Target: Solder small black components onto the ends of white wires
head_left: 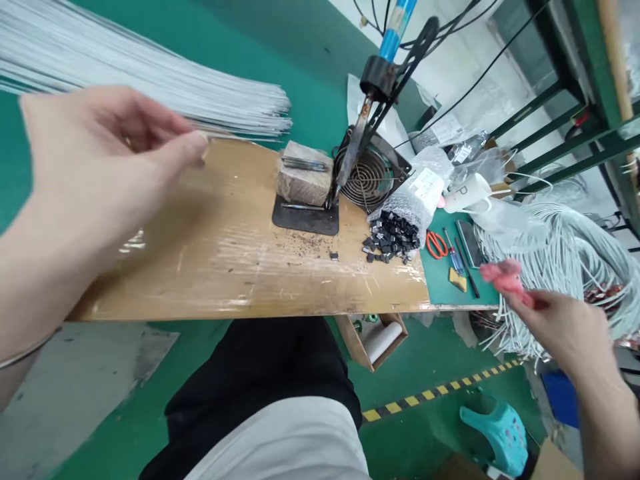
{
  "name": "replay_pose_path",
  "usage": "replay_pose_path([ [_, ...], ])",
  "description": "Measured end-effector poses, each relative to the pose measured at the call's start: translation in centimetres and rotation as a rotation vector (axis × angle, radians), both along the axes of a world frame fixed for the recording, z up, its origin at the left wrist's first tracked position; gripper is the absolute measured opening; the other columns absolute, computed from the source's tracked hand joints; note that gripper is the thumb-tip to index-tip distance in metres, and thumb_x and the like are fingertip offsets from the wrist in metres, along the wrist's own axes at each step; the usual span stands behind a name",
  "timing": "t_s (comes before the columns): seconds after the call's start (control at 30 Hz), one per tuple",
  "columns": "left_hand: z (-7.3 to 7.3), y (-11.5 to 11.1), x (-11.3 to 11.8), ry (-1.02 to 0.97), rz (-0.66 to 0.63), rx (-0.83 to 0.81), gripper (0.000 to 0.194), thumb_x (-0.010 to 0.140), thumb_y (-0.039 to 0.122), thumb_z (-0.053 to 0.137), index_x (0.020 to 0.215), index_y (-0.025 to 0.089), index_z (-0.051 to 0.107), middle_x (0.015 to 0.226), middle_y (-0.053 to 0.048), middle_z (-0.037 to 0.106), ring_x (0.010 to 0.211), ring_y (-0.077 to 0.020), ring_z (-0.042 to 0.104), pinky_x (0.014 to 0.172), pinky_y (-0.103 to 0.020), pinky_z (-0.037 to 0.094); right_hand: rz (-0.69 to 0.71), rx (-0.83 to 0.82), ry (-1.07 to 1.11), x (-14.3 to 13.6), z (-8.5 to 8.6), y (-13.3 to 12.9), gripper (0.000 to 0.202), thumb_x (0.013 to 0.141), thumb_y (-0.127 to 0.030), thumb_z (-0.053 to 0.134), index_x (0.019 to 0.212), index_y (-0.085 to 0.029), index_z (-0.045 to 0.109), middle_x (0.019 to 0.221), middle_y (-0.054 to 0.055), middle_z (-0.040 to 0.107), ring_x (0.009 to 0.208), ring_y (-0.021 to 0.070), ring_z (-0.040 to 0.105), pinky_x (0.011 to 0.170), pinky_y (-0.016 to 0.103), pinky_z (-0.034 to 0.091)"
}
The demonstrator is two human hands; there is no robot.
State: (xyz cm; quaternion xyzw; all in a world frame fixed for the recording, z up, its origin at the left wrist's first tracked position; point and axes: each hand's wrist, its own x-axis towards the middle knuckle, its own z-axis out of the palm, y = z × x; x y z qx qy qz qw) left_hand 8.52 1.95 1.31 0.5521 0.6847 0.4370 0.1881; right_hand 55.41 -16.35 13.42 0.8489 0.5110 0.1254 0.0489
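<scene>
My left hand (125,147) is over the left part of the board, thumb and fingers pinched together. Just behind it lies a thick bundle of straight white wires (215,90); whether a wire is in the pinch cannot be made out. On the right, my right hand (570,327) is closed on a crumpled pink cloth (505,277), close to a heap of coiled white cables (540,240). Between my hands a soldering iron (355,153) hangs tip down beside a taped block (305,177) on a black plate (307,221).
Small black connectors (393,237) spill from a bubble-wrap bag (425,187) on the brown board (250,273). A fan (370,177) stands behind the iron. Orange-handled scissors (437,245), a screwdriver (454,257), a phone (470,241) and a white mug (467,193) are at right. Below sits a turquoise stool (500,433).
</scene>
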Motion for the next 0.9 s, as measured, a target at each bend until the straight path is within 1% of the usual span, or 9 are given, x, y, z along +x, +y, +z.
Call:
replay_pose_path([
  [0.1,0.2,-3.1,0.4,0.040,-0.236,0.104,0.022,0.083,0.041,0.067,0.085,0.020,0.075,0.074,-0.001,0.071,0.064,-0.0180,0.062,0.062,-0.031,0.045,0.019,0.062,0.126,1.8,-2.1,5.8,0.043,0.072,-0.062,0.072,0.052,-0.024,0.065,0.047,0.006,0.057,0.048,0.0209,0.051,0.057,0.035,0.035],
  [0.2,-0.2,-6.6,2.7,0.319,-0.562,0.121,0.035,0.096,0.037,0.047,0.084,0.020,0.075,0.078,-0.006,0.069,0.066,-0.0224,0.064,0.062,-0.036,0.047,0.047,0.157,0.232,2.0,-3.6,9.1,0.048,0.067,-0.068,0.076,0.054,-0.022,0.069,0.046,0.004,0.053,0.045,0.0168,0.040,0.056,0.035,0.030],
  [0.3,-1.4,-8.4,6.5,0.499,-0.641,0.176,0.040,0.101,0.026,0.037,0.097,0.015,0.075,0.086,-0.011,0.068,0.078,-0.0282,0.066,0.073,-0.043,0.053,0.060,0.336,0.322,0.6,-4.0,8.5,0.059,0.075,-0.075,0.065,0.051,-0.022,0.066,0.047,0.005,0.050,0.044,0.0154,0.033,0.055,0.036,0.024],
  [0.4,-2.1,-8.6,9.9,0.515,-0.721,0.167,0.034,0.100,0.016,0.038,0.105,0.014,0.071,0.094,-0.013,0.067,0.089,-0.0310,0.063,0.079,-0.046,0.053,0.114,0.443,0.592,-2.7,-5.0,5.9,0.080,0.093,-0.080,0.025,0.069,-0.021,0.075,0.060,0.010,0.060,0.049,0.0211,0.046,0.052,0.036,0.031],
  [0.53,-0.8,-9.0,12.0,0.205,-0.894,0.129,0.031,0.104,0.019,0.036,0.120,0.019,0.063,0.107,-0.012,0.065,0.097,-0.0267,0.062,0.084,-0.042,0.053,0.196,0.259,1.081,-9.3,-7.6,3.3,0.093,0.096,-0.075,0.004,0.045,-0.023,0.061,0.046,0.003,0.041,0.037,0.0148,0.034,0.039,0.032,0.026],
  [0.57,-0.3,-9.3,12.1,0.097,-0.921,0.086,0.029,0.105,0.022,0.036,0.118,0.020,0.062,0.106,-0.010,0.065,0.095,-0.0244,0.063,0.082,-0.039,0.053,0.230,0.123,1.348,-10.9,-8.3,3.1,0.093,0.096,-0.076,0.008,0.045,-0.021,0.063,0.045,0.001,0.038,0.038,0.0131,0.033,0.040,0.030,0.024],
  [0.67,0.8,-10.2,12.0,-0.164,-0.962,-0.139,0.028,0.106,0.033,0.039,0.087,0.023,0.058,0.080,-0.001,0.063,0.070,-0.0171,0.059,0.064,-0.031,0.047,0.196,-0.153,1.762,-14.6,-9.6,3.7,0.089,0.095,-0.079,0.024,0.044,-0.017,0.062,0.046,-0.001,0.038,0.038,0.0062,0.023,0.040,0.026,0.014],
  [0.8,0.9,-11.2,11.5,-0.321,-0.945,-0.330,0.037,0.104,0.040,0.042,0.071,0.023,0.046,0.060,0.005,0.049,0.053,-0.0136,0.043,0.049,-0.029,0.034,0.120,-0.261,1.994,-16.5,-10.3,5.4,0.084,0.094,-0.079,0.035,0.044,-0.015,0.057,0.040,-0.004,0.036,0.033,0.0028,0.019,0.035,0.022,0.009],
  [0.9,0.6,-11.4,11.3,-0.333,-0.865,-0.271,0.032,0.101,0.038,0.047,0.073,0.025,0.049,0.058,0.005,0.048,0.049,-0.0133,0.043,0.044,-0.028,0.031,0.134,-0.253,2.245,-17.1,-10.5,6.1,0.071,0.095,-0.073,0.044,0.058,-0.015,0.063,0.041,-0.005,0.043,0.029,0.0027,0.021,0.030,0.018,0.012],
])
